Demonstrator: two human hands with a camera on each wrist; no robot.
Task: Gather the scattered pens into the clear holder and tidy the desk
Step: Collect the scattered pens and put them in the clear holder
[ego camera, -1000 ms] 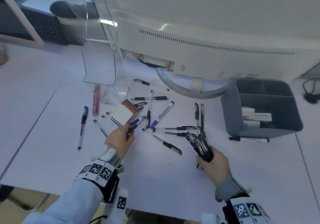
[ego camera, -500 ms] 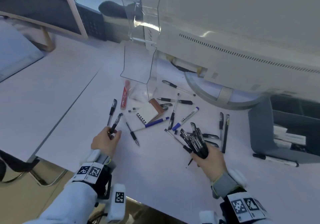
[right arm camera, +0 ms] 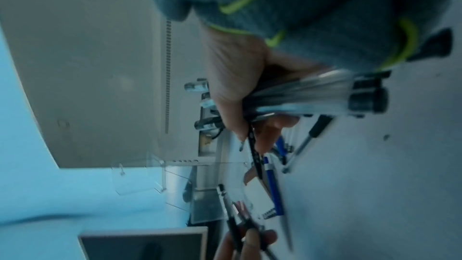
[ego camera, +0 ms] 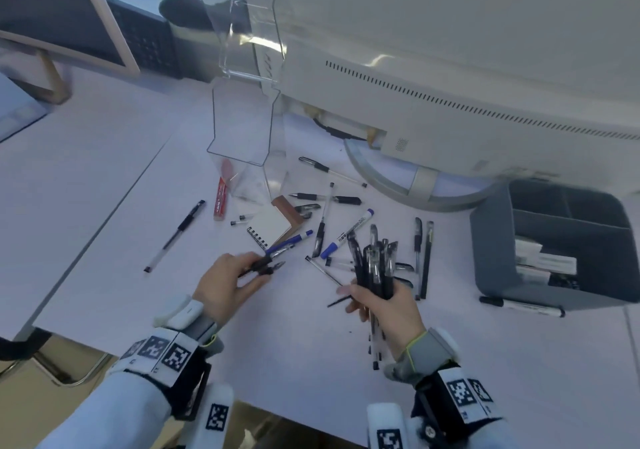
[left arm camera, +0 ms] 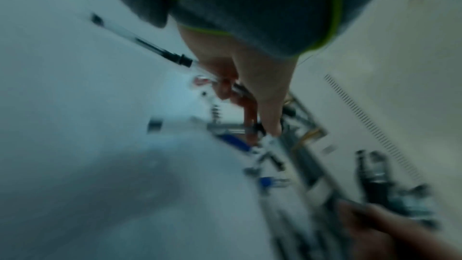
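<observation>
Black pens [ego camera: 266, 266] now sit pinched in the left hand [ego camera: 225, 285], lifted off the surface [ego camera: 294, 344] beside the right hand [ego camera: 384, 304] clamping its bundle [ego camera: 375, 265], so they can join it; clear holder [ego camera: 242, 143] waits behind.

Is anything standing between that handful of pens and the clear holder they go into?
Nothing upright does. Between the bundle of black pens in the right hand and the tall clear plastic holder, only loose pens and a small spiral notepad lie flat.

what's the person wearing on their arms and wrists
Both arms have pale blue sleeves. Each wrist carries a black-and-white band of square coded markers, with white marker blocks below. Grey wrist cuffs edged in yellow-green sit behind the left hand and right hand.
</observation>
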